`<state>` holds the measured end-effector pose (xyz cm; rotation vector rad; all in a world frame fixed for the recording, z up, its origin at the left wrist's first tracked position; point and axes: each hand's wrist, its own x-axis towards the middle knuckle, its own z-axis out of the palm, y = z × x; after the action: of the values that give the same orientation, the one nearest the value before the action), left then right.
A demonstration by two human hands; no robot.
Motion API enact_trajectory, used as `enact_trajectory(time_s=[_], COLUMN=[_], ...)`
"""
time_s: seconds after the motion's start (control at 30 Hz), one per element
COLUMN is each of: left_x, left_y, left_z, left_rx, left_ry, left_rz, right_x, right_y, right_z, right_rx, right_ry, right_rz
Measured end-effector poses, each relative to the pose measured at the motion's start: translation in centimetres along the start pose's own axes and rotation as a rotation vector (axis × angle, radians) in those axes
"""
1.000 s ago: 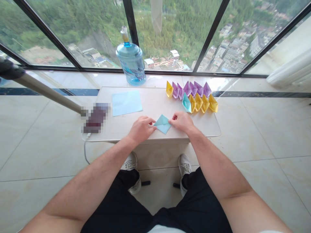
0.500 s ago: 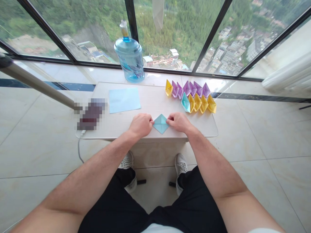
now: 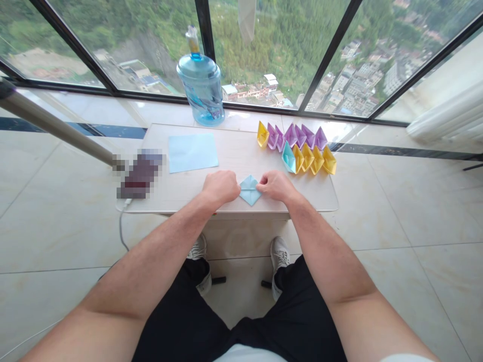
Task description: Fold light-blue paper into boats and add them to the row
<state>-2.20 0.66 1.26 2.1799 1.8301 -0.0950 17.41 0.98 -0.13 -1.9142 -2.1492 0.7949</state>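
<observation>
Between my two hands is a small light-blue folded paper, diamond-shaped with crease lines across its middle. My left hand pinches its left corner, the fingers curled closed. At the opposite corner my right hand grips the paper between thumb and forefinger. The paper is held near the front edge of the low table. A flat light-blue sheet of paper lies beyond my left hand. Past my right hand stand folded paper boats: a light-blue boat, several yellow boats and several purple boats.
A blurred-out device with a cable sits at the table's left end, below a slanting pole. A large blue water bottle stands behind the table by the window. My shoes are on the tiled floor in front.
The folded paper shows a different face, now paler with a crease band across it. Both hands keep their pinch on its side corners and have barely shifted.
</observation>
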Motion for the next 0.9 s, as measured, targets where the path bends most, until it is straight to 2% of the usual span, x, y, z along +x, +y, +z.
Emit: enact_trajectory(time_s=[0.07,0.13,0.27,0.33,0.43,0.67,0.9], left_x=[0.0,-0.1,-0.7,-1.2,-2.5,-6.3,-6.4], left_y=[-0.2,-0.4,-0.2,-0.1,0.0,1.1,1.6], left_z=[0.3,0.7,1.9,2.3,2.4,2.5,2.5], left_rx=[-0.045,-0.107,-0.152,-0.093,0.032,0.179,0.18], left_ry=[0.042,0.111,0.247,0.261,0.218,0.243,0.221], left_rz=[-0.015,0.027,0.302,0.402,0.484,0.439,0.389], right_x=[0.1,0.1,-0.1,-0.2,-0.4,-1.3,-1.8], right_y=[0.1,0.2,0.2,0.2,0.2,-0.4,-1.4], right_z=[0.1,0.1,0.1,0.2,0.4,1.2,1.5], right_rx=[0.002,0.004,0.001,0.003,0.005,-0.084,-0.14], right_ry=[0.016,0.036,0.057,0.059,0.072,0.146,0.15], right_rz=[-0.001,-0.003,-0.023,-0.036,-0.042,-0.053,-0.011])
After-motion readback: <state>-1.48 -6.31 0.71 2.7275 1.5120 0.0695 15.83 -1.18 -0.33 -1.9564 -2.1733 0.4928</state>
